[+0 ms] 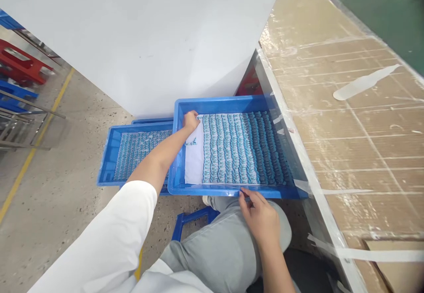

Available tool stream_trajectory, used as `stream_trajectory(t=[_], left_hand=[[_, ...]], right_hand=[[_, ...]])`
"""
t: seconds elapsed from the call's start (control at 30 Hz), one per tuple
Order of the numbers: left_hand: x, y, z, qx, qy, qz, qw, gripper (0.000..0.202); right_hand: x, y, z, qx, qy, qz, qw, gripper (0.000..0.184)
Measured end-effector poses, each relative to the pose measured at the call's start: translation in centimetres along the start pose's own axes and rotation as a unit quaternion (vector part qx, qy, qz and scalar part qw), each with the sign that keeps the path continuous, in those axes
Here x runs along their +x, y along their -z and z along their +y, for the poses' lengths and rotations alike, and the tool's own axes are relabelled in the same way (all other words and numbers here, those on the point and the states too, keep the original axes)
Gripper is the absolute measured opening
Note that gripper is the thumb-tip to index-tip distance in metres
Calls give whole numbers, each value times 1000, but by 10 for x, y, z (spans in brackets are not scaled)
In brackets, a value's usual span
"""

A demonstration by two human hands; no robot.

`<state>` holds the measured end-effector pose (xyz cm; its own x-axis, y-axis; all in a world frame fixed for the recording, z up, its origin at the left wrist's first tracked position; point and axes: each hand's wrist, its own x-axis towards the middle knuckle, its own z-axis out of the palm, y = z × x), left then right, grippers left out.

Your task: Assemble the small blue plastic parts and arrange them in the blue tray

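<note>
A blue plastic tray rests in front of my knees, lined with a white sheet and filled with rows of several small blue-and-white parts. My left hand reaches into the tray's far left corner with fingers closed on the top edge of the white sheet. My right hand lies on my knee at the tray's near rim, its fingers pinching the rim or sheet edge there. A second blue tray of similar parts sits lower on the left.
A cardboard-covered table with tape strips runs along the right, its edge beside the tray. A large white panel stands behind the trays. Concrete floor with a yellow line lies left, with red and blue racks beyond. A blue stool frame sits under my legs.
</note>
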<state>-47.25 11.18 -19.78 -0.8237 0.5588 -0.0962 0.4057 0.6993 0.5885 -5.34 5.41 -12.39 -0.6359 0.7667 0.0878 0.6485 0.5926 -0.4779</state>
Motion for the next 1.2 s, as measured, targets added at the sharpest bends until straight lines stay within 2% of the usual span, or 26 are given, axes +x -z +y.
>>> stream_trajectory(t=[0.37,0.63,1.2], left_hand=[[6,-6,1,25,3,0,1000,26],[8,-11,1,26,35,15,999,25],[10,-4,9,16,30,21,999,21]], right_hand=[[2,-1,-1,1,-10,-8,1000,25],[1,0,1,0,-12,-12,1000,25],[2,0,1,-11,-8,-10,1000,26]])
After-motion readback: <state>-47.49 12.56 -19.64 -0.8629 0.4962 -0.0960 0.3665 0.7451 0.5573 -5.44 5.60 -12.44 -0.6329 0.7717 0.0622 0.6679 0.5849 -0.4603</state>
